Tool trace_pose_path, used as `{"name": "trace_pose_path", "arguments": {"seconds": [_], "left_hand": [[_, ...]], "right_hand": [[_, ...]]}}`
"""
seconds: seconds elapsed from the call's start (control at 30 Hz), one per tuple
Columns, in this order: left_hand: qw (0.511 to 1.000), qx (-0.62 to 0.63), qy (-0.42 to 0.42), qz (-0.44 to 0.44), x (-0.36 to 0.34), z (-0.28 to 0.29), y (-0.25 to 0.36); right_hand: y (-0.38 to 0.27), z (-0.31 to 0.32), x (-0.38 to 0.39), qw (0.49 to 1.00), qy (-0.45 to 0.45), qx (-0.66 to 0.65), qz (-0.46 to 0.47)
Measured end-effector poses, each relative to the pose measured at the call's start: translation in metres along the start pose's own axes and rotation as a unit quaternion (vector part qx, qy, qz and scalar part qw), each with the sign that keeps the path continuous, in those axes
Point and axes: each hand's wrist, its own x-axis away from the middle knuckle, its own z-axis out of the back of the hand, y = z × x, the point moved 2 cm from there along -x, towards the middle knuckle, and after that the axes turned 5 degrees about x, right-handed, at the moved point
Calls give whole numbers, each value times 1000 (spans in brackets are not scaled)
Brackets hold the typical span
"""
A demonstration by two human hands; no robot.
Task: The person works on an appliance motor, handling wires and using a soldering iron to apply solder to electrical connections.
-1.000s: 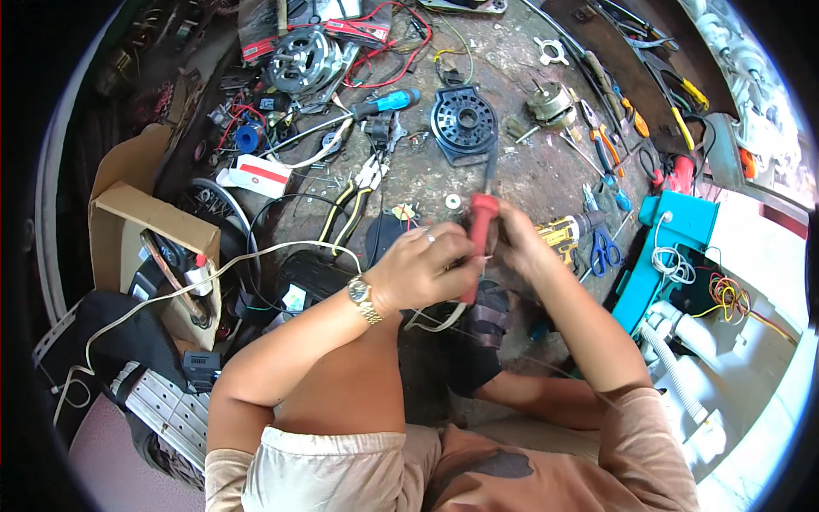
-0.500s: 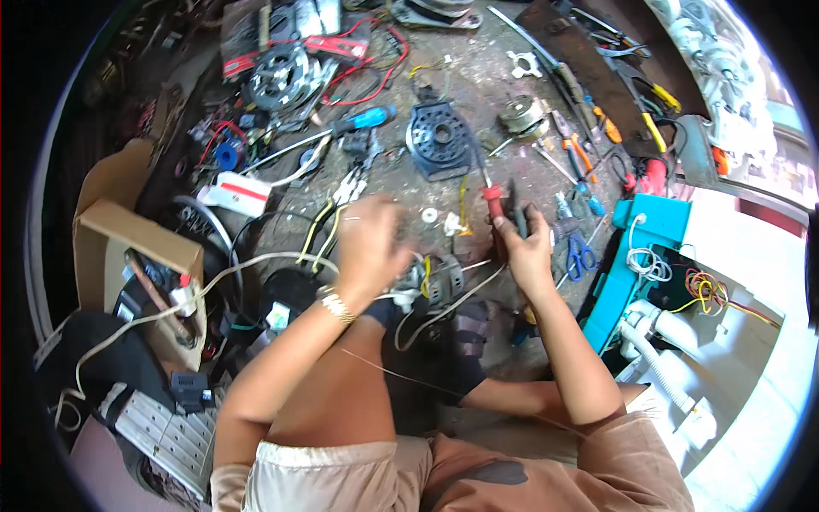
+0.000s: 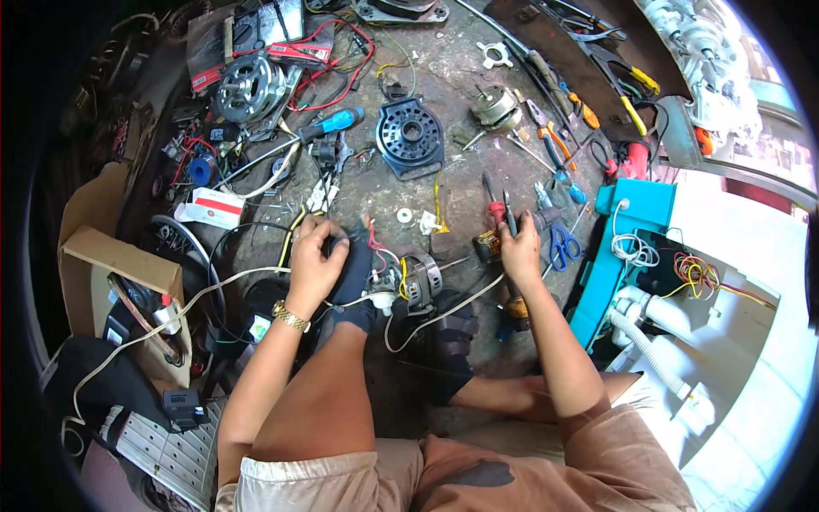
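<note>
My left hand [image 3: 317, 260] is closed with bent fingers above my dark-socked foot [image 3: 351, 271]; anything pinched in it is too hidden to name. My right hand [image 3: 521, 249] grips a slim dark hand tool [image 3: 509, 213], its tip pointing away from me. Close beside that lies a red-handled screwdriver [image 3: 495, 206]; I cannot tell whether my fingers hold it too. Between my hands sits a small electric motor [image 3: 423, 282] with yellow and pink wires and a white plastic part [image 3: 382, 300]. A yellow-and-black power tool [image 3: 517, 309] shows partly under my right hand.
Farther off stand a dark round slotted housing [image 3: 411, 134], another motor [image 3: 495, 107] and a blue-handled screwdriver [image 3: 334, 123]. Blue scissors [image 3: 564, 247] and a teal panel [image 3: 633, 224] are at the right. A cardboard box [image 3: 128, 260] stands left, with a white cable [image 3: 213, 288] crossing nearby.
My left hand has moved left and down from above the table, no longer blurred, and its fingers have bent. My right hand keeps its dark tool. The view has shifted slightly.
</note>
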Motion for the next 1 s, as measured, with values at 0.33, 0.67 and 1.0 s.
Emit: {"name": "trace_pose_path", "arguments": {"seconds": [0.33,0.67,1.0], "left_hand": [[994,-80,-42,67,-22,-11,-2],[959,-265,-73,64,-42,-24,38],[956,-291,-40,-1,-40,-34,48]], "right_hand": [[-2,-1,1,981,-49,156,102],[-16,15,7,972,-4,158,172],[-82,-23,18,937,-184,-279,97]]}}
